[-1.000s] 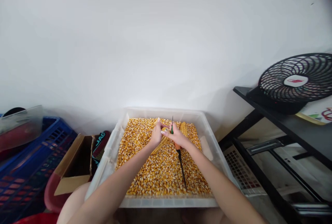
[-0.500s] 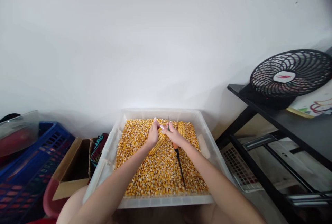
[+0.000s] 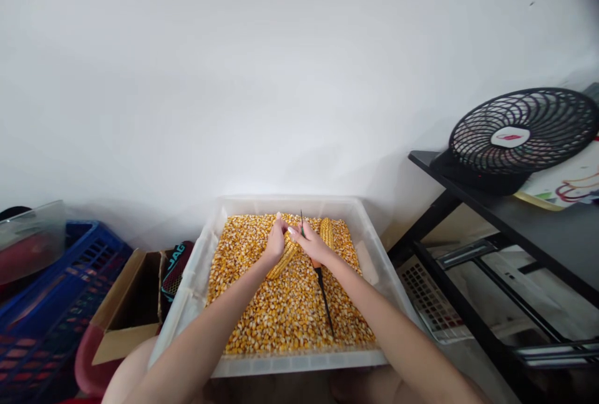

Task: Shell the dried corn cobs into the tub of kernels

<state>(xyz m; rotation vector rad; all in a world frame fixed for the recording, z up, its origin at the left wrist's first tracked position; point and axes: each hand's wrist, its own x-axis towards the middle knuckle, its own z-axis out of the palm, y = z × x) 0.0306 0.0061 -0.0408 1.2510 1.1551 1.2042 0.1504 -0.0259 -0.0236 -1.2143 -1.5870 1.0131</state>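
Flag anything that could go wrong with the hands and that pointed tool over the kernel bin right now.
The tool in the right hand sits close to the left hand gripping the corn cob; a slip might jab fingers. Kernels could also scatter over the bin's low rim.

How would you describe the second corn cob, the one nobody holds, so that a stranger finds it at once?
Look in the clear plastic bin full of loose kernels. Near its far wall, just right of the right hand, lies the free cob. Its kernels sit in neat rows, unlike the scattered ones around it.
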